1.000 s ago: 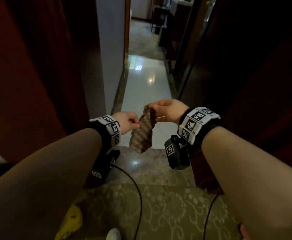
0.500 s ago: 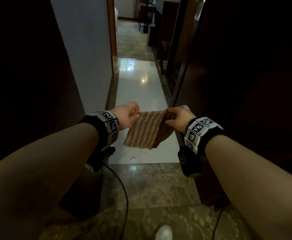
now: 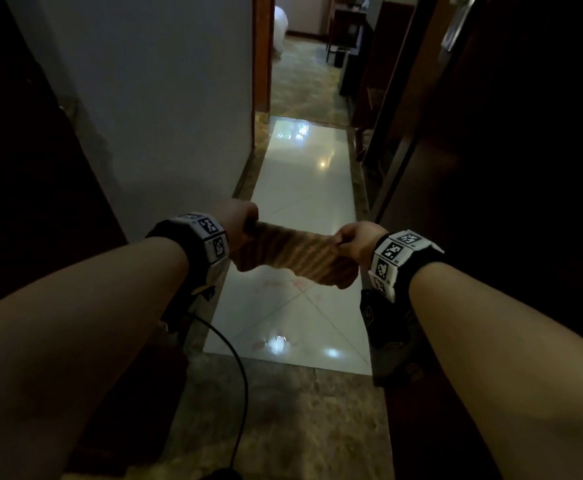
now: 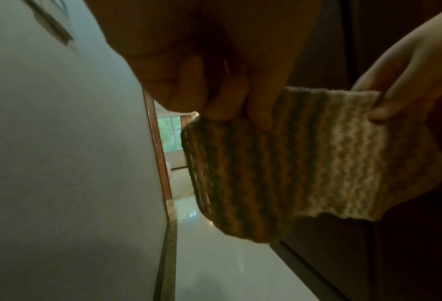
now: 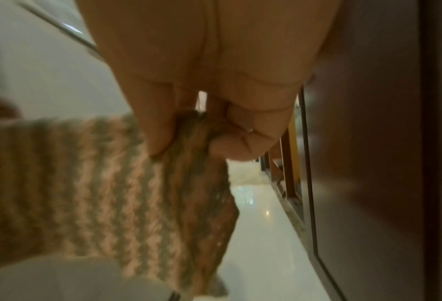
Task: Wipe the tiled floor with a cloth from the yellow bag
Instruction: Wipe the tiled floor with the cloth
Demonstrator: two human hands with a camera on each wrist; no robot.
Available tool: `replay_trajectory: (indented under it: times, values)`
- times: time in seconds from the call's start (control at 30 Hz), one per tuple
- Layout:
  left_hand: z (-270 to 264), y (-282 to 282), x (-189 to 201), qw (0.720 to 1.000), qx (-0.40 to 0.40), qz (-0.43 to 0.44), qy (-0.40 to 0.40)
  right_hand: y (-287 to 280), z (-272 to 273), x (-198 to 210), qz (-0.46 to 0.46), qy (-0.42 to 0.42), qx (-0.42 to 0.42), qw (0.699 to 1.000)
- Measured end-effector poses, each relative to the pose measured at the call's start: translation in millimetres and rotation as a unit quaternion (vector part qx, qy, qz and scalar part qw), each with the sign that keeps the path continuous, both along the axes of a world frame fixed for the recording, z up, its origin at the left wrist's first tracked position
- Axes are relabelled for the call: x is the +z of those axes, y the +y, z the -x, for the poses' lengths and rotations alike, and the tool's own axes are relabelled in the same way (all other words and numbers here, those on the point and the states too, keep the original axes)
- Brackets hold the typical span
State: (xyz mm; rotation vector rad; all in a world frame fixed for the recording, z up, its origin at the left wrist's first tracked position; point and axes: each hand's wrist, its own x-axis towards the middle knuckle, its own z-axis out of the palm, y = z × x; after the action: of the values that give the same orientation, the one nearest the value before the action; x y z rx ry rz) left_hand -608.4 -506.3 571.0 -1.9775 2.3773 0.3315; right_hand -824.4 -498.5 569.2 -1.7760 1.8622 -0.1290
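Note:
A striped pink-and-grey cloth (image 3: 293,259) hangs spread between both hands above the white tiled floor (image 3: 304,209). My left hand (image 3: 240,221) pinches its left top corner, and my right hand (image 3: 354,242) pinches the right top corner. In the left wrist view the cloth (image 4: 279,167) hangs below my curled left fingers (image 4: 227,101), with the right hand (image 4: 405,85) on its far corner. In the right wrist view the cloth (image 5: 85,173) bunches between thumb and fingers (image 5: 157,130). Faint reddish marks (image 3: 283,284) show on the tiles below the cloth. The yellow bag is out of view.
I am in a narrow corridor, with a pale wall (image 3: 165,98) on the left and dark wooden panels (image 3: 491,168) on the right. A brown marble border (image 3: 283,410) frames the white tiles. A black cable (image 3: 238,368) dangles from my left wrist. A room with furniture (image 3: 349,36) lies far ahead.
The cloth, folded and hanging narrow a second ago, is now pulled out wide between my hands. My hands have moved apart, and the view has advanced along the corridor.

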Motion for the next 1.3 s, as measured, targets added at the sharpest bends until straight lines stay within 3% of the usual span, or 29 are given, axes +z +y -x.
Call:
replay_trajectory:
  times: [0.37,0.53,0.67,0.83,1.17,1.3]
  values:
    - [-18,-132,-67,0.994,-0.020,-0.110,0.017,-142,7,-73,-0.070,-0.019,0.010,0.997]
    - [-35,-209,-119,0.983,-0.007,-0.177,0.038,-215,-6,-122,-0.120,-0.003,0.037,0.992]
    - [-44,-255,-178,0.974,0.012,-0.221,0.037,-260,-18,-182,-0.172,-0.036,0.034,0.984]
    - [-56,-287,-299,0.964,0.038,-0.263,0.023,-293,-31,-298,-0.223,-0.049,0.054,0.972]
    - [-66,-276,-607,0.924,0.073,-0.375,-0.011,-297,-50,-626,-0.368,0.063,0.196,0.907]
    - [-88,-257,-722,0.928,0.117,-0.354,-0.013,-285,-59,-734,-0.281,0.104,0.202,0.932]
